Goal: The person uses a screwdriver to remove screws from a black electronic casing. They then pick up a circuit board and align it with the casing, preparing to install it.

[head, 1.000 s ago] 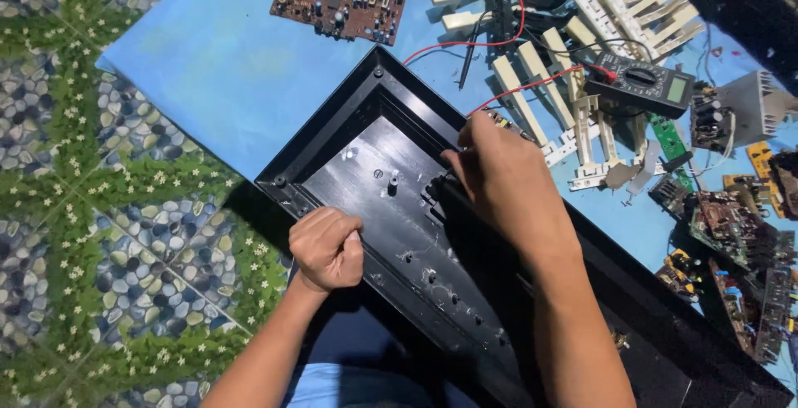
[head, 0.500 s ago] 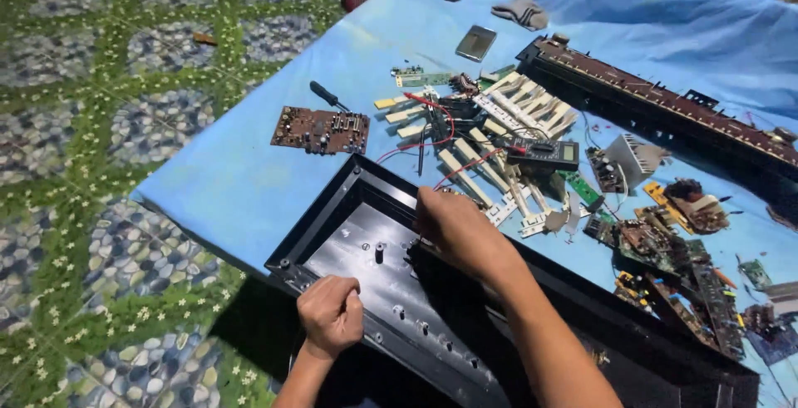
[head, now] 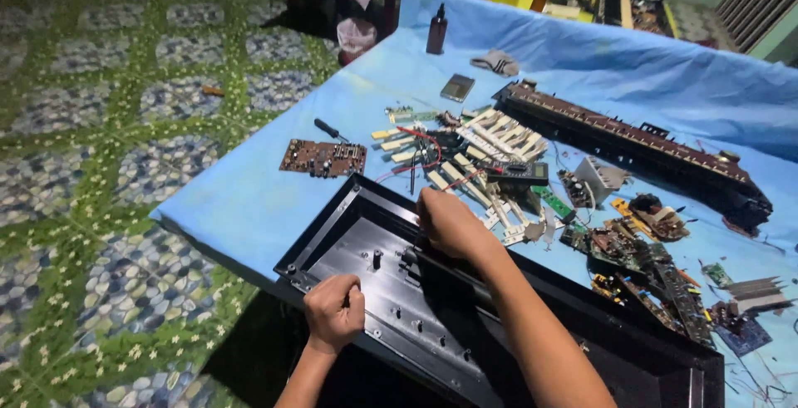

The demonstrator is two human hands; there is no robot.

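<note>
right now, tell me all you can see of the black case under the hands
The black case is a long, shallow open shell, seemingly plastic, with a raised rim, small posts and screw holes inside. It lies flat on the blue cloth, its near edge overhanging the table edge. The left hand is fisted on its near rim; the right hand presses inside by the far rim.

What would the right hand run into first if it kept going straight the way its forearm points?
The right hand rests on the far rim of the black casing, pointing up-left. Past that rim, it would probably meet the cream keyboard keys and red wires first, though depth is hard to judge.
</note>
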